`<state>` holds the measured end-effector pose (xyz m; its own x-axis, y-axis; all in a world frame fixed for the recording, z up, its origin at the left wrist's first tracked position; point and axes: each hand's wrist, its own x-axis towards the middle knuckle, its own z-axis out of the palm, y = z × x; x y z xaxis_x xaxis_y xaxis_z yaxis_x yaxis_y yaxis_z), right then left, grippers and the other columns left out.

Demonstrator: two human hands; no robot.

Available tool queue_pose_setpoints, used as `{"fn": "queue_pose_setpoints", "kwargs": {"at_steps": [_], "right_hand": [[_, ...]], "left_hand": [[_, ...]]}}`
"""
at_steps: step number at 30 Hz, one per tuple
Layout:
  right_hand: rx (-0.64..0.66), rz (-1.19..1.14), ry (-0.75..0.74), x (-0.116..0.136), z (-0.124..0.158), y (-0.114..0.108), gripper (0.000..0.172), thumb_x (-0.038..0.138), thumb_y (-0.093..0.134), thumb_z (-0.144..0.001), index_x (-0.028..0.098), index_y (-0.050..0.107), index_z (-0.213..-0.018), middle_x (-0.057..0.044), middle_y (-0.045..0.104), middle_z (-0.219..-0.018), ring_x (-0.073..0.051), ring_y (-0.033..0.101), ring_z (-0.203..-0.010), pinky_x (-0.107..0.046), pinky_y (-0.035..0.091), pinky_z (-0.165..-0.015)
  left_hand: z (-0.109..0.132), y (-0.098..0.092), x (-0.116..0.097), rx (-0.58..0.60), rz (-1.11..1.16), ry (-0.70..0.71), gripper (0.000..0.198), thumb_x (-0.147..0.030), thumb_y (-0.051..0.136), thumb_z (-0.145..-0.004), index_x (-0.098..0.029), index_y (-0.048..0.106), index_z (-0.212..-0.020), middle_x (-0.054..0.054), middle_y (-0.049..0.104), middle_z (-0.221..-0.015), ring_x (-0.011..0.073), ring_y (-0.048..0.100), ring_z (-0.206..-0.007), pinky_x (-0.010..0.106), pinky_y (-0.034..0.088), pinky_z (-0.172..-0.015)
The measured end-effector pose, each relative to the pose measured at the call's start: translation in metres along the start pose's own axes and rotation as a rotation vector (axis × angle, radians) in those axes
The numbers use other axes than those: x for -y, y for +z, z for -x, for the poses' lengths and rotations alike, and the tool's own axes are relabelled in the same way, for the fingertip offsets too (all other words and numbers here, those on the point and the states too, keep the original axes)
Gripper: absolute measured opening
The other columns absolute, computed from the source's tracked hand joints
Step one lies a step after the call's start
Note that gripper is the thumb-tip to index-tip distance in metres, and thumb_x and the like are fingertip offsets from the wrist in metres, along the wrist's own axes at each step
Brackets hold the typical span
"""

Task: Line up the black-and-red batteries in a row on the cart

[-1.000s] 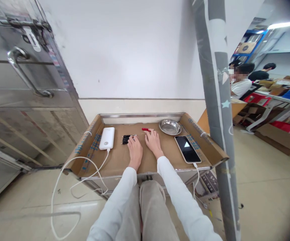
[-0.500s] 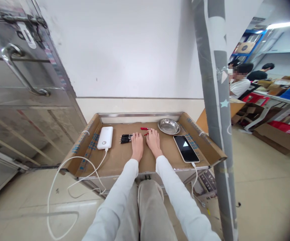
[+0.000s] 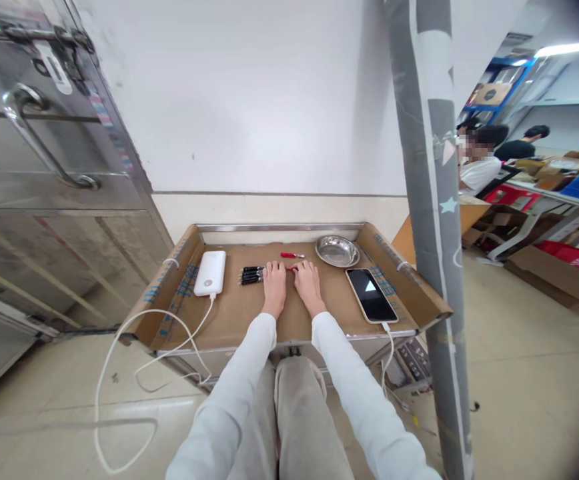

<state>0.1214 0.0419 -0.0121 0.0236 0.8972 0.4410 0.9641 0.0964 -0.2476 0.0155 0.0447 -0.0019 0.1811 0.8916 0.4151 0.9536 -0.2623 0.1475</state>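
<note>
On the cardboard-lined table, my left hand (image 3: 275,283) and my right hand (image 3: 308,283) rest side by side with fingers curled. Both sets of fingertips meet a small red piece (image 3: 290,269) in the gap between them; most of it is hidden, so its kind is unclear. Just beyond lies a slim red-handled tool (image 3: 289,255) with a shiny tip, touched by neither hand. Several black rod-shaped pieces (image 3: 251,276) with light tips lie in a stack beside my left hand, partly covered by its fingers.
A round metal dish (image 3: 337,251) sits at the back right, with a phone (image 3: 372,297) on a cable before it. A white power bank (image 3: 210,274) lies at left, its cable looping off the table. A wrapped pole (image 3: 437,240) stands right; people sit beyond.
My right hand has drawn back slightly from the red-handled tool, whose tip now shows. Its fingers have closed in toward the red piece between the hands. My left hand has barely moved.
</note>
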Motion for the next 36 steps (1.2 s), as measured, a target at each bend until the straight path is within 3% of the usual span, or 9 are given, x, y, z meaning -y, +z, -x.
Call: {"fn": "queue_pose_setpoints", "kwargs": {"at_steps": [9, 14, 20, 24, 27, 30, 36], "right_hand": [[0.03, 0.013, -0.057, 0.001, 0.002, -0.004, 0.026, 0.018, 0.036, -0.093, 0.019, 0.062, -0.099, -0.009, 0.062, -0.099, -0.022, 0.05, -0.094, -0.033, 0.034, -0.082], [-0.019, 0.044, 0.055, 0.003, 0.008, -0.012, 0.026, 0.02, 0.038, -0.093, 0.019, 0.063, -0.098, -0.011, 0.06, -0.098, -0.023, 0.048, -0.095, -0.034, 0.032, -0.082], [-0.18, 0.058, 0.149, 0.005, 0.018, -0.026, 0.027, 0.025, 0.036, -0.095, 0.02, 0.062, -0.1, -0.009, 0.06, -0.095, -0.022, 0.047, -0.089, -0.033, 0.03, -0.077], [-0.265, 0.025, 0.138, 0.007, 0.026, -0.031, 0.029, 0.029, 0.035, -0.096, 0.021, 0.062, -0.101, -0.008, 0.06, -0.094, -0.021, 0.047, -0.086, -0.032, 0.03, -0.077], [-0.289, -0.023, 0.095, 0.009, 0.03, -0.032, 0.031, 0.031, 0.033, -0.097, 0.021, 0.062, -0.102, -0.008, 0.06, -0.095, -0.02, 0.048, -0.086, -0.031, 0.03, -0.079], [-0.281, -0.063, 0.048, 0.01, 0.033, -0.032, 0.031, 0.031, 0.033, -0.097, 0.022, 0.062, -0.105, -0.007, 0.061, -0.097, -0.02, 0.048, -0.088, -0.031, 0.031, -0.081], [-0.297, -0.119, 0.084, 0.007, 0.037, -0.033, 0.031, 0.031, 0.035, -0.096, 0.022, 0.063, -0.103, -0.008, 0.062, -0.099, -0.02, 0.049, -0.089, -0.031, 0.033, -0.082]], "left_hand": [[-0.002, -0.002, 0.001, 0.036, 0.181, 0.039, 0.018, -0.008, 0.035, -0.09, -0.012, 0.05, -0.099, 0.011, 0.059, -0.099, 0.0187, 0.056, -0.093, 0.033, 0.041, -0.087], [-0.004, 0.005, -0.001, 0.03, 0.128, 0.072, 0.023, -0.007, 0.035, -0.089, -0.01, 0.051, -0.105, 0.013, 0.061, -0.1, 0.0212, 0.057, -0.097, 0.035, 0.042, -0.088], [-0.023, 0.023, -0.004, -0.026, 0.125, 0.145, 0.039, -0.009, 0.032, -0.09, -0.011, 0.044, -0.127, 0.014, 0.047, -0.136, 0.0215, 0.043, -0.125, 0.034, 0.034, -0.103], [-0.034, 0.029, -0.005, 0.019, 0.097, 0.2, 0.044, -0.01, 0.029, -0.09, -0.01, 0.04, -0.133, 0.014, 0.041, -0.141, 0.0223, 0.035, -0.132, 0.037, 0.028, -0.108], [-0.03, 0.025, -0.004, 0.019, 0.091, 0.241, 0.041, -0.016, 0.033, -0.092, -0.013, 0.042, -0.131, 0.014, 0.05, -0.132, 0.0239, 0.042, -0.125, 0.039, 0.03, -0.104], [-0.015, 0.014, -0.001, 0.036, 0.085, 0.264, 0.03, -0.026, 0.039, -0.092, -0.016, 0.053, -0.117, 0.012, 0.06, -0.112, 0.0253, 0.052, -0.106, 0.04, 0.038, -0.092], [0.019, -0.009, 0.009, 0.012, 0.159, 0.263, 0.02, -0.026, 0.039, -0.093, -0.016, 0.055, -0.101, 0.008, 0.061, -0.097, 0.0213, 0.055, -0.091, 0.034, 0.039, -0.084]]}}
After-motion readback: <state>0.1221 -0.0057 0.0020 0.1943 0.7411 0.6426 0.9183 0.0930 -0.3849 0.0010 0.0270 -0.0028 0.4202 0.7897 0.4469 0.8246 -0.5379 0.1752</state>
